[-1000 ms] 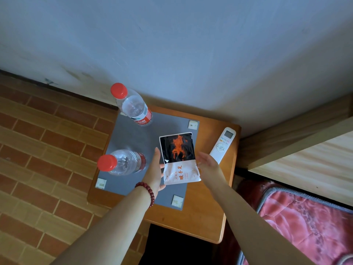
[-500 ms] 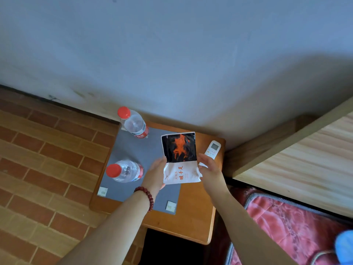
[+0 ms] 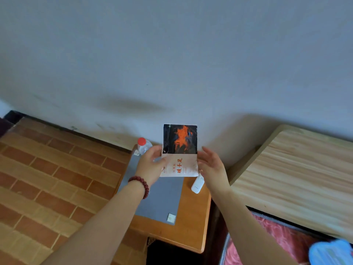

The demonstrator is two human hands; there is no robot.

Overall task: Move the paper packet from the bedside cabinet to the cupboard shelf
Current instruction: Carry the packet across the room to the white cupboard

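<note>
We hold a flat paper packet [image 3: 179, 151], its upper half black with an orange flame print and its lower half pale with red characters, upright in the air above a wooden bedside cabinet [image 3: 188, 222]. Our left hand [image 3: 150, 165] grips the packet's left edge, thumb across the front face and the other fingers hidden behind it. Our right hand [image 3: 211, 165] sits just beside the packet's right edge with fingers spread and loose; whether the fingertips [image 3: 205, 150] touch the paper we cannot tell.

A string of dark red beads [image 3: 141, 185] circles the left wrist. Past the left thumb stands a clear plastic bottle with a red cap [image 3: 143, 145], partly hidden by the hand. Under both hands lies a grey mat [image 3: 162, 199] on the cabinet top, with a small pale square tab [image 3: 171, 217] at its near corner. Below the heel of the right hand rests a white remote control [image 3: 197, 185] on bare wood beside the mat.

To the right of the right forearm runs a pale wooden bed board [image 3: 298, 178], with a red patterned mattress [image 3: 277, 232] below it and a light blue object [image 3: 330, 253] at the corner. Left of the left forearm spreads a brick-pattern floor [image 3: 47, 178]. A pale grey wall [image 3: 172, 54] fills the view beyond our fingers.
</note>
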